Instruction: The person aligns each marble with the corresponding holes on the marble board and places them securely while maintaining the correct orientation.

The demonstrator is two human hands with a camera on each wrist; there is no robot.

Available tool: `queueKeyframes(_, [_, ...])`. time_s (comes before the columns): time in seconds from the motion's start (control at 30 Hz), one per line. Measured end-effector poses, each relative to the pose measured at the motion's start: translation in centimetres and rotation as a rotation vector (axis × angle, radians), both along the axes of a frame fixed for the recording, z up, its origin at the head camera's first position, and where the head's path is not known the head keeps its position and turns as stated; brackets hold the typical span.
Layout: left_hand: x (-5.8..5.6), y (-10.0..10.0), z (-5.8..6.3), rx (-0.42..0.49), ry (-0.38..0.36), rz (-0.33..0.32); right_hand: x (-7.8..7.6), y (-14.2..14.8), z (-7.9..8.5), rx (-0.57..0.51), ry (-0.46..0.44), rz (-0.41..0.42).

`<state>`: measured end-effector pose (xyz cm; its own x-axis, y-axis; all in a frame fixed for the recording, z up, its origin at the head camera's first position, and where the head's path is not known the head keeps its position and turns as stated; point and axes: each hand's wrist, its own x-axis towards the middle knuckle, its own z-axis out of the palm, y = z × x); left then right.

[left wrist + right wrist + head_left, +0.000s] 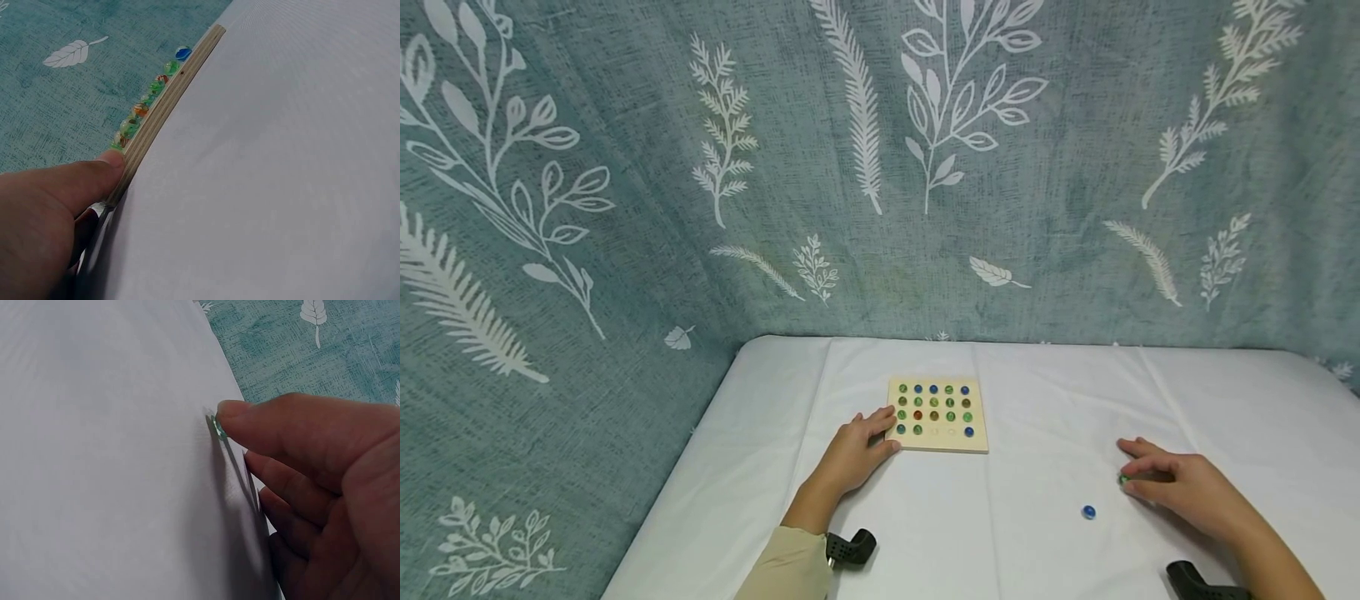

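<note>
A pale wooden board (pixel 953 442) lies on the cloth, with rows of green, blue and reddish-brown glass marbles seated in it. Two hollows in its front row hold no marble. My left hand (pixel 855 450) holds the board's near left corner, thumb at the front edge and fingers along the left side. In the left wrist view the thumb (pixel 94 178) presses at the wood's edge. Off to the right, my right hand (pixel 1183 487) pinches a green marble (pixel 219 428) low over the cloth, between thumb and forefinger. The other fingers are partly hidden in the right wrist view.
A loose blue marble (pixel 1089 512) lies on the white tablecloth (pixel 1037 467), left of and nearer than the right hand. Behind the table and along its left side hangs a teal curtain (pixel 865 275) with white leaf prints. Both wrists wear black camera mounts.
</note>
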<state>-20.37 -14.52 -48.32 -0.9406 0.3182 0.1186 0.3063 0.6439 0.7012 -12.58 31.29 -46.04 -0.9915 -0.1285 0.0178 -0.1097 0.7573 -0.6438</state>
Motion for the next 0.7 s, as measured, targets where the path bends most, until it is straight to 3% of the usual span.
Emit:
queueKeyframes(0.47, [0.00,0.09,-0.13,0.003,0.006,0.004,-0.03,-0.25,0.08,-0.037,-0.080,-0.013])
queueKeyframes(0.7, [0.04,0.05,-0.02,-0.002,0.012,0.003,-0.10,-0.38,0.23,-0.002,-0.101,-0.028])
